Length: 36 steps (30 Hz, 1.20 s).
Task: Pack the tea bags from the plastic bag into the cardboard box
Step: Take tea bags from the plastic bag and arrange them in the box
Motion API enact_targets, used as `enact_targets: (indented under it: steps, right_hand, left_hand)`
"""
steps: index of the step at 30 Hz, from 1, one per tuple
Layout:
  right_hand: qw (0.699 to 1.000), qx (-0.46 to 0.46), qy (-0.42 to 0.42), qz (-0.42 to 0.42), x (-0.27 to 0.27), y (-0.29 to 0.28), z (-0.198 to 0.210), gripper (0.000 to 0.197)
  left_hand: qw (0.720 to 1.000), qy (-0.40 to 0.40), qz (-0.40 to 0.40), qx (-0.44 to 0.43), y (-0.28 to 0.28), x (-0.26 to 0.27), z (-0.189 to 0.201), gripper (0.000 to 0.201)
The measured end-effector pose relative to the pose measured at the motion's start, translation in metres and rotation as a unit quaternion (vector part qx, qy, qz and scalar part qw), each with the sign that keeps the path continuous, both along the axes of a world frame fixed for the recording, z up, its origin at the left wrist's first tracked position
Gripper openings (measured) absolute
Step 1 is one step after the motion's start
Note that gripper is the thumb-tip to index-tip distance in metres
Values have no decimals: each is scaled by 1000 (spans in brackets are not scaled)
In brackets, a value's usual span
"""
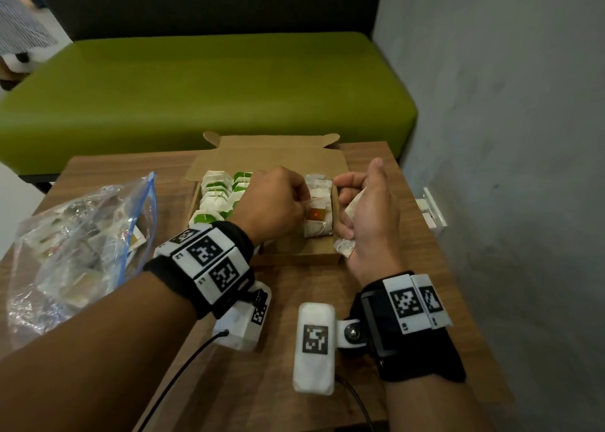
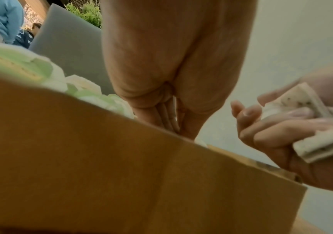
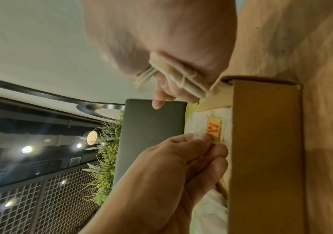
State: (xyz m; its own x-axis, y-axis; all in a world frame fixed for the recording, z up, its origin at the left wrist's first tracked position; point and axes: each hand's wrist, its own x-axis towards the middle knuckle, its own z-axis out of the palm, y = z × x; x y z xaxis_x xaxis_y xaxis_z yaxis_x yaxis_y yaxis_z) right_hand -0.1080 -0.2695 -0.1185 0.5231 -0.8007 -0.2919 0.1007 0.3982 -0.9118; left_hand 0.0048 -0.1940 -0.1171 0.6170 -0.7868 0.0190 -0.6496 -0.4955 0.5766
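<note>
The open cardboard box (image 1: pixel 296 255) sits mid-table. It holds rows of tea bags, green-tagged ones (image 1: pixel 222 196) on the left and white ones on the right. My left hand (image 1: pixel 306 209) reaches into the right row and pinches a tea bag with an orange tag (image 1: pixel 316 215), also visible in the right wrist view as the orange tag (image 3: pixel 213 128). My right hand (image 1: pixel 347 202) hovers at the box's right wall, gripping a small stack of tea bags (image 3: pixel 177 76), (image 2: pixel 312 139). The clear plastic bag (image 1: pixel 82 245), with more tea bags inside, lies to the left.
The wooden table (image 1: pixel 409 268) ends close to a grey wall on the right, which carries a white fitting (image 1: pixel 432 209). A green bench (image 1: pixel 203 88) runs behind the table. Cables from the wrist cameras trail over the near table edge.
</note>
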Motion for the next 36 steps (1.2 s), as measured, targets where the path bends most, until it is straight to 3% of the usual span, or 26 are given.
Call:
enact_targets:
  steps: [5, 8, 11, 14, 18, 27, 33, 36]
  right_hand:
    - [1000, -12, 10, 0, 0, 0, -2, 60]
    - [1000, -6, -1, -2, 0, 0, 2, 60]
    - [1000, -5, 5, -2, 0, 1, 2, 56]
    - [1000, 13, 7, -9, 2, 2, 3, 53]
    - [999, 43, -22, -11, 5, 5, 7, 51]
    - [993, -26, -57, 97, 5, 11, 8, 59]
    - [985, -78, -38, 152, 3, 12, 6, 18]
    - [983, -114, -44, 138, 6, 16, 2, 12]
  left_hand:
    - [999, -32, 21, -21, 0, -2, -4, 11]
    - [993, -49, 23, -103, 7, -8, 6, 12]
    - [986, 61, -46, -147, 18, -19, 23, 16]
    - [970, 180, -119, -109, 28, -26, 37, 25]
    - [964, 197, -162, -73, 33, -30, 35, 27]
    - [965, 198, -91, -147, 29, -23, 32, 10]
    - [965, 171, 12, -199, 35, -1, 40, 9]
    - [959, 189, 21, -211, 38, 1, 45, 9]
